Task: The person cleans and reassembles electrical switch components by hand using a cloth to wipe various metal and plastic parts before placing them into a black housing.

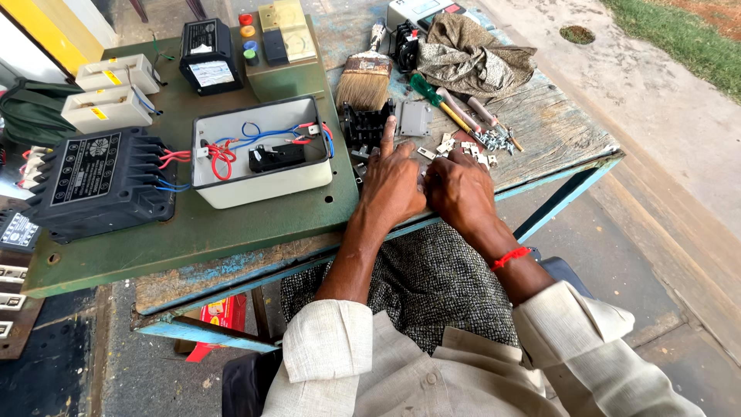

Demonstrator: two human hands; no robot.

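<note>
My left hand [392, 184] rests on the wooden table near its front edge, index finger stretched out and touching a black electrical part [366, 127]. My right hand [461, 189] lies beside it, fingers curled down over small metal pieces [455, 147] scattered on the wood; whether it grips one is hidden. A red thread circles my right wrist [509, 256]. A small grey plate [415, 118] lies just beyond my fingers.
A white open box [262, 185] with red and blue wires sits on a green board [193, 232]. A black contactor [100, 181], a paintbrush [364, 77], screwdrivers [440, 104], a brown cloth [475, 54] and loose screws [498, 140] surround it.
</note>
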